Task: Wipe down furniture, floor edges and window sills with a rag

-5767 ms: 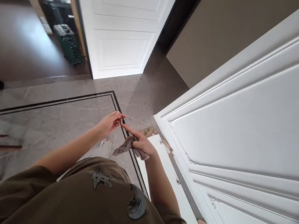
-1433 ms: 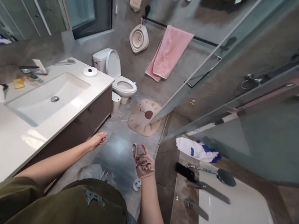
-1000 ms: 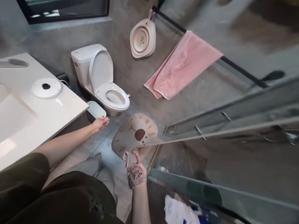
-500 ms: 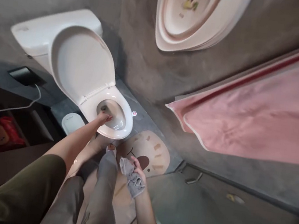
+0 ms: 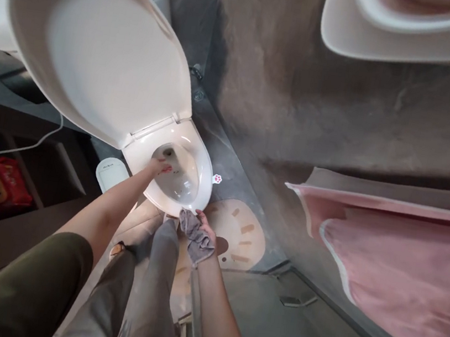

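Observation:
The white toilet (image 5: 203, 179) stands in front of me with its lid (image 5: 98, 56) and seat raised. Over the left side of its bowl reaches my left hand (image 5: 161, 167), palm partly turned up, fingers loosely stretched with no object visible in them. Small dark specks show in the bowl beneath it. Close to the front rim, my right hand (image 5: 208, 230) grips a crumpled grey cloth (image 5: 197, 241) that hangs over the palm and wrist. Whether the cloth touches the rim is hard to tell.
A pale lion-face mat (image 5: 247, 230) lies right of the toilet. Left of it stand a small white bin (image 5: 110, 173) and a dark shelf with a red packet (image 5: 7, 182). A washbasin (image 5: 340, 34) and a pink towel (image 5: 413, 262) hang along the right wall.
My view has come closer to the toilet. My right hand, with the grey cloth, has moved up to the bowl's front rim. The left hand stays over the bowl.

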The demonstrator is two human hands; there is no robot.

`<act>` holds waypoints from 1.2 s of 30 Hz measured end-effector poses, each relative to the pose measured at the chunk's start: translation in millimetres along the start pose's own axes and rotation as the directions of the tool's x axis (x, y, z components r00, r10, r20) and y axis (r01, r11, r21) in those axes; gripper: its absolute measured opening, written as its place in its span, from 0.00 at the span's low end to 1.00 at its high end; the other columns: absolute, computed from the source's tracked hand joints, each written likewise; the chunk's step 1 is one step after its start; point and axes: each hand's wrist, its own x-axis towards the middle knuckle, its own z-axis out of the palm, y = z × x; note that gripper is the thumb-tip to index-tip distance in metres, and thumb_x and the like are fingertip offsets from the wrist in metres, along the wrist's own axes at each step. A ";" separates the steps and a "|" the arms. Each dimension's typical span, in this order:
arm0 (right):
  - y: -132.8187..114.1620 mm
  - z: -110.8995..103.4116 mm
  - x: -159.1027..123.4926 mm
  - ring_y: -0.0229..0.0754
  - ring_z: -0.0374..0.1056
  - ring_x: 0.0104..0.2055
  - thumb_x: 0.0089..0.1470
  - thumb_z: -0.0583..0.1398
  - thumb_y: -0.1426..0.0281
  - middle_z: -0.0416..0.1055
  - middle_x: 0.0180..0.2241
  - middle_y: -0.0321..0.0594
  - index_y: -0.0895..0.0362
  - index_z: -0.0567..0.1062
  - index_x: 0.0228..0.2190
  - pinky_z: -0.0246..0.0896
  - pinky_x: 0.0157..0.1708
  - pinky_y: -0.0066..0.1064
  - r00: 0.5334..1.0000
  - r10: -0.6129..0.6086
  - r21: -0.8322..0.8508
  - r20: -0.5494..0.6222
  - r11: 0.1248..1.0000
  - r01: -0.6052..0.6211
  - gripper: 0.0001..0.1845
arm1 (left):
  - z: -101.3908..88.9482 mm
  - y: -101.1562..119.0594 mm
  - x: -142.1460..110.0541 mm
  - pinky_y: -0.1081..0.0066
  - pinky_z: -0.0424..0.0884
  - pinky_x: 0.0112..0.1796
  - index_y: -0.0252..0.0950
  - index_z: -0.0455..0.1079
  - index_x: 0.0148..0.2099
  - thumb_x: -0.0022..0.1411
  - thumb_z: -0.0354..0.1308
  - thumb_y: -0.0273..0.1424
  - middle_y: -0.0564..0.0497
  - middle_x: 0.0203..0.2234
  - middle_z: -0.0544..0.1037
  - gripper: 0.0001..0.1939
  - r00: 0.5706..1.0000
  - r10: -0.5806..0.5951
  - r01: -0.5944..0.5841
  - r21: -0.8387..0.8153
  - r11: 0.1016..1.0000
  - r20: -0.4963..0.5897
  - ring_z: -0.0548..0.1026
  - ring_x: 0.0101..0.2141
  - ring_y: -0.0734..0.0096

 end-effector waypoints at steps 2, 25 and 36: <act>-8.2 9.2 12.8 0.42 0.76 0.41 0.36 0.57 0.77 0.79 0.36 0.34 0.51 0.73 0.42 0.71 0.44 0.36 0.999 0.030 -0.009 0.027 1.000 -0.030 0.27 | 0.5 3.2 -6.0 0.61 0.72 0.38 0.30 0.68 0.52 0.65 0.56 0.46 0.40 0.39 0.74 0.24 0.997 -0.067 0.067 0.005 0.998 -0.045 0.73 0.43 0.56; -39.3 56.9 94.6 0.42 0.58 0.65 0.30 0.55 0.77 0.72 0.54 0.34 0.44 0.76 0.50 0.64 0.53 0.29 0.963 0.094 -0.650 0.253 0.753 0.097 0.41 | -20.0 13.0 -72.1 0.79 0.75 0.28 0.57 0.38 0.73 0.61 0.63 0.25 0.40 0.65 0.63 0.49 0.949 -0.061 0.095 -0.094 0.991 0.310 0.80 0.44 0.62; -26.8 73.1 113.2 0.35 0.66 0.24 0.37 0.56 0.75 0.71 0.23 0.29 0.53 0.67 0.60 0.60 0.23 0.22 0.986 0.161 -0.482 0.032 0.867 -0.126 0.45 | -47.6 19.1 -76.8 0.63 0.77 0.28 0.56 0.37 0.73 0.63 0.40 0.59 0.39 0.60 0.70 0.40 0.804 -0.078 0.273 -0.250 0.929 0.590 0.81 0.42 0.50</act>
